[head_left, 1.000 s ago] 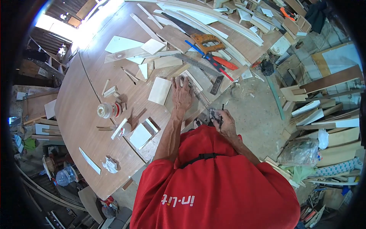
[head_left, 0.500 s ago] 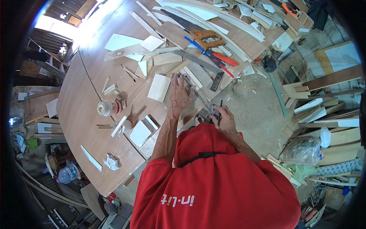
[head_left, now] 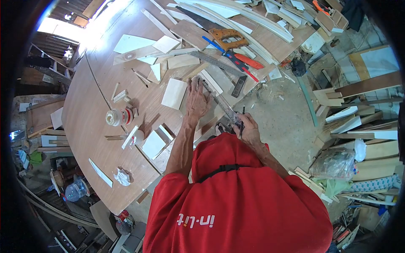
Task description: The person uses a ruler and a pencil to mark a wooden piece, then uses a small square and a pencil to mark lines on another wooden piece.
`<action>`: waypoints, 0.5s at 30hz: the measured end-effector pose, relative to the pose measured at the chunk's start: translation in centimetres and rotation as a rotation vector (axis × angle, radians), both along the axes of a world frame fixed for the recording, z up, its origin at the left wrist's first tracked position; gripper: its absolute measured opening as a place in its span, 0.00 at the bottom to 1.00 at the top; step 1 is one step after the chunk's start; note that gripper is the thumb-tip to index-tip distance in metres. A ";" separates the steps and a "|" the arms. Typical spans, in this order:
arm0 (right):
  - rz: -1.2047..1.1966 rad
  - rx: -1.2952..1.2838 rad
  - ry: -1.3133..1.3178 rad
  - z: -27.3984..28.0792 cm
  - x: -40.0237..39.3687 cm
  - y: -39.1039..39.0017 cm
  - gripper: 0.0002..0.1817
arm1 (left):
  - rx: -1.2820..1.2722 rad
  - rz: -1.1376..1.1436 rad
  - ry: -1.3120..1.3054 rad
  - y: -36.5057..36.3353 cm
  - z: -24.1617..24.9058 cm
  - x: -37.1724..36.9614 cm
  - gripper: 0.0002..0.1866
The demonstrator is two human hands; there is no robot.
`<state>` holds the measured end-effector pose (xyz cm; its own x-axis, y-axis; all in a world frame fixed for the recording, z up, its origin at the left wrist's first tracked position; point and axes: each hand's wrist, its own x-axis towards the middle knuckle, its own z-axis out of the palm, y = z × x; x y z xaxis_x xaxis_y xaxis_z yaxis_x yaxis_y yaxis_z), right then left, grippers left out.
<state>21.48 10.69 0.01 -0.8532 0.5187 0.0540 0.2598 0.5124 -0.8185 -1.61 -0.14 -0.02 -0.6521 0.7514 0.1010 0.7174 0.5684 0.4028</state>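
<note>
A metal ruler point(head_left: 224, 106) with a slim, worn blade slants between my hands at the table's near edge. My left hand point(head_left: 198, 101) lies on the wood at the ruler's far end, its fingers stretched forward. At the near end, my right hand point(head_left: 249, 128) is closed around the ruler. A dark pencil point(head_left: 241, 126) also sticks out from these fingers. Just left of my left hand rests a pale wooden block point(head_left: 174, 93). Beyond the ruler lies a narrow white-faced strip point(head_left: 211, 82). My left hand partly hides the piece beneath it.
On the table point(head_left: 90, 139) are a carpenter's square point(head_left: 219, 65), a handsaw point(head_left: 228, 40), blue-and-red pliers-like tool point(head_left: 238, 63), a glue jar point(head_left: 119, 117) and wood offcuts. Boards point(head_left: 371, 135) are stacked at the right above a concrete floor point(head_left: 287, 130).
The view has shifted slightly, so the table things appear a little further left. Both hands stay at the ruler, with the pencil still in my right hand.
</note>
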 end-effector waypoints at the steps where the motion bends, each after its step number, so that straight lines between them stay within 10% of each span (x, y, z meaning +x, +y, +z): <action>1: 0.000 -0.001 -0.001 -0.1 -0.1 0.0 0.23 | -0.001 0.000 -0.001 0.0 0.1 0.0 0.41; 15: 0.049 -0.004 0.054 -0.4 0.0 0.1 0.24 | 0.010 -0.054 0.005 -0.2 -0.1 -0.4 0.42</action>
<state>21.46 10.78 -0.41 -0.8735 0.4769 0.0982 0.1903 0.5200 -0.8327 -1.98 -0.29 -0.11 -0.6097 0.7847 0.1119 0.7493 0.5246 0.4041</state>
